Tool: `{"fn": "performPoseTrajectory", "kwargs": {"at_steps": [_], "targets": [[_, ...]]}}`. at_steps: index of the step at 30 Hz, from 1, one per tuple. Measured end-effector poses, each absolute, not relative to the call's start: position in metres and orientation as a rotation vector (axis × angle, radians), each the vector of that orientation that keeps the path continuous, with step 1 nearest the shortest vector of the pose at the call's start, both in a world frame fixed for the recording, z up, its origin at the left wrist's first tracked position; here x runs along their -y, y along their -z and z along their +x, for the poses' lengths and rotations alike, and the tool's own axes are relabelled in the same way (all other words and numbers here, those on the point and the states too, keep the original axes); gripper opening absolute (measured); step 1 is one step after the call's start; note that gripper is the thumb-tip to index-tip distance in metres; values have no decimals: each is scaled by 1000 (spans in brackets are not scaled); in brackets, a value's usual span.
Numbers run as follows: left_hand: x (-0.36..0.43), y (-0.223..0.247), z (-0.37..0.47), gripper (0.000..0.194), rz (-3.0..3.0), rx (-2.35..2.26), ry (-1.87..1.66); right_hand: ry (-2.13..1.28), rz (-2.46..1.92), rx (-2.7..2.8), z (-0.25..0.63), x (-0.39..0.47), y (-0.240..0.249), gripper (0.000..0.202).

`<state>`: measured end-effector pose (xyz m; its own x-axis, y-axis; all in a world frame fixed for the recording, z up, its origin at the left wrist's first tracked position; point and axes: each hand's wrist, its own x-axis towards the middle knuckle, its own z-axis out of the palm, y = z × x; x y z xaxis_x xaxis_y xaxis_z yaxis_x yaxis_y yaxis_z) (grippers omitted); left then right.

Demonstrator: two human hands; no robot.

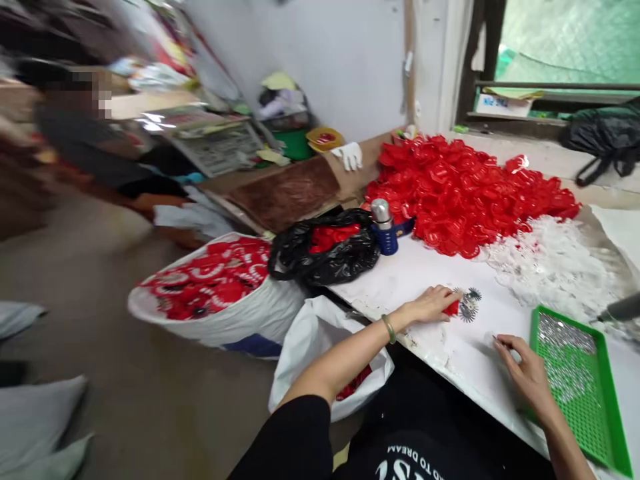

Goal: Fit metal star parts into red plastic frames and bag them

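Well off to the left of the left hand (434, 305) there's a white sack (270, 317) loaded with red pieces (215, 280), then a black bag (345, 264) and a blue bottle (387, 239) nearer in, and that hand's down on the tabletop (440, 353), fingers part-curled over a red piece (452, 309) (gripped or merely pressed, I can't tell), grey spoked discs (469, 310) right by its fingertips. Across to the right hand (526, 370), thumb and forefinger nearly meeting, anything pinched too small to make out, a white heap (555, 267) beyond, a green tray (585, 430) just right.
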<state>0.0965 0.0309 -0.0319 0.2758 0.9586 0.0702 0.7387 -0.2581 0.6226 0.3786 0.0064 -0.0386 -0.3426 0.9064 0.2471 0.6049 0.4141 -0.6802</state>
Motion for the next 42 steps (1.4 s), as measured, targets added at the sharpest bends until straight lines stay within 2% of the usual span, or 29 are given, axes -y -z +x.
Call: {"fn": "performPoseTrajectory", "kwargs": {"at_steps": [3, 8, 11, 16, 20, 23, 27, 31, 38, 40, 42], "targets": [[-26, 32, 87, 65, 2033, -1419, -822, -683, -1279, 2031, 373, -12, 44, 43], [5, 20, 62, 77, 1229, -1218, -1459, -769, -1334, 1995, 362, -19, 41, 49], [38, -7, 31, 74, 966, -1101, -1706, -770, -1350, 2012, 349, -24, 37, 54], [94, -72, -69, 56, 771, -1209, -2367, -859, -1252, 2044, 325, -24, 37, 52], [113, -103, -134, 32, 515, -903, -2701, -882, -1163, 2065, 317, -24, 44, 47], [103, -96, -116, 27, 435, -685, -2522, -865, -1141, 2033, 313, -26, 39, 45], [78, -55, -22, 30, 332, -600, -1892, -866, -1146, 1848, 314, -22, 14, 39], [67, -21, 53, 35, 161, -513, -1619, -876, -1161, 1820, 327, -14, -10, 38], [70, -7, 94, 29, 164, -588, -1499, -812, -1194, 1989, 351, 0, -6, 37], [73, -14, 74, 30, 213, -667, -1599, -798, -1215, 2054, 353, -3, 6, 41], [85, -37, 34, 32, 301, -789, -1893, -789, -1231, 2091, 353, -9, 17, 43]]}}
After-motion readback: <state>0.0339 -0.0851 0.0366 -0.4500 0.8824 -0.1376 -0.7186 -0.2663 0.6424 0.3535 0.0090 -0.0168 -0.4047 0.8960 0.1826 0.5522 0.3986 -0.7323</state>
